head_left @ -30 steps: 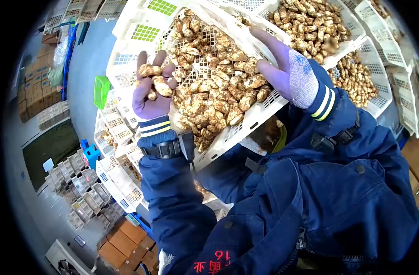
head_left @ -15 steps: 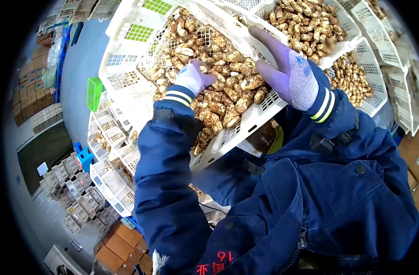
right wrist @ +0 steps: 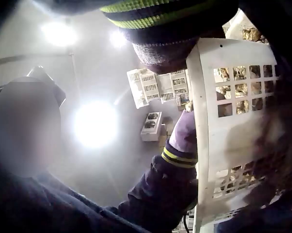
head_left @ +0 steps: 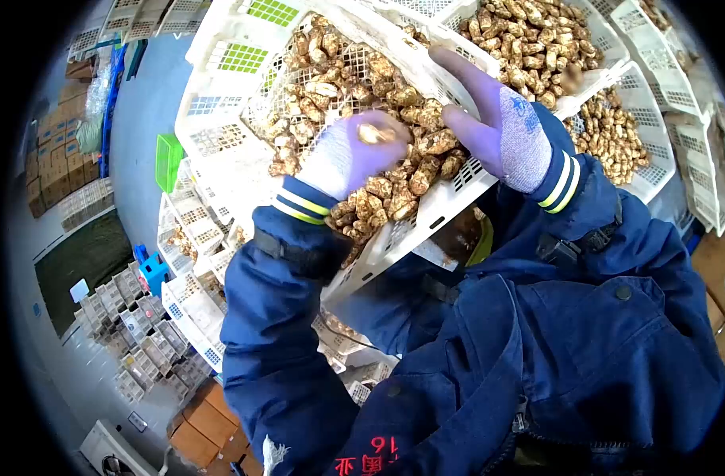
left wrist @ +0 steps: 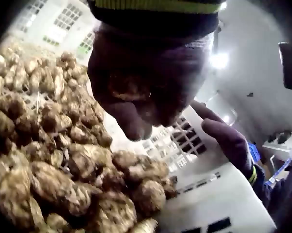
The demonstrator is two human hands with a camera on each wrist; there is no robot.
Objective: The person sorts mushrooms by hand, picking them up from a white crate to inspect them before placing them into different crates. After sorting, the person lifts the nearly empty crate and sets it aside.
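My left hand, in a purple-and-grey glove, is curled over the white crate at the centre of the head view. A pale, stubby mushroom shows within its bent fingers; the left wrist view has it dark in the palm. Beneath lie many brown-and-cream mushrooms, thinner on the far mesh floor. At the crate's right side my right hand rests on the rim, fingers straight and thumb spread apart. The crate wall hides its fingers in the right wrist view.
Beyond the right hand stand two more crates with mushrooms. Stacked white crates flank the left, beside a green basket. Cardboard boxes lie on the floor at the lower left.
My left hand has gone from palm-up with several mushrooms at the crate's left side, down into the pile, then right toward the middle, now with a mushroom in its curled fingers. The right hand stays put.
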